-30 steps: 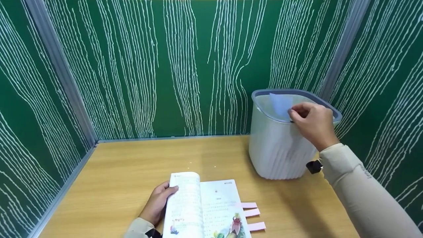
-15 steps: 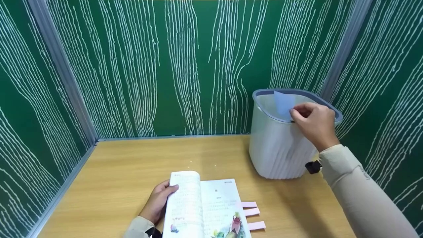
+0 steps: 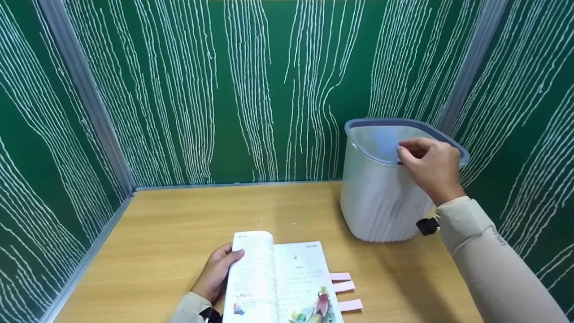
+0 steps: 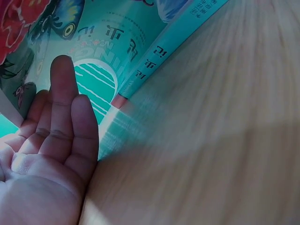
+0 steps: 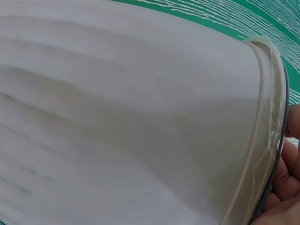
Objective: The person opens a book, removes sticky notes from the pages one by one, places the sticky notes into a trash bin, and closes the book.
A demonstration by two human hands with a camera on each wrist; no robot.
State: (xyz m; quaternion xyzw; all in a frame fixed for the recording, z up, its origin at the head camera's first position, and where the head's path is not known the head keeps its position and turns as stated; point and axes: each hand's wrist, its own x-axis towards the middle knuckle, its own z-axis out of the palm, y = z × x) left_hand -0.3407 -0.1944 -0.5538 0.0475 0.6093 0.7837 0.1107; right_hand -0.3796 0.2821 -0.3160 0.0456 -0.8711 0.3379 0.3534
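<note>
I see tall green walls with white wavy lines (image 3: 242, 166) all around, and a yellow-brown wooden table (image 3: 202, 206) with soft grain in front of me. At the back right of the table stands a whitish plastic bin with a blue-gray rim (image 3: 376, 197). It is tall with round corners and has ridges low on its side.

Nearer to me is a white paper book with small print and colored drawings (image 3: 298, 278). It is spread apart, and its long way runs away from me. From the left wrist I see its shiny teal cover (image 4: 101, 42) with flowers and a butterfly. The left hand (image 3: 214, 273) grips the left edge, thumb on the page, fingers behind.

The right hand (image 3: 432, 163) is at the bin's near rim, thumb and pointing finger bent together. The thin, light blue sheet (image 3: 384, 138) is inside the bin's mouth, just left of those fingertips and a bit past them. The right hand is much nearer to it than the left. The sheet is a blur, so I cannot tell if the fingers pinch it or have let go, nor which way its long side runs.

Three flat pink paper strips (image 3: 344, 286) stick out from the book's right edge.
</note>
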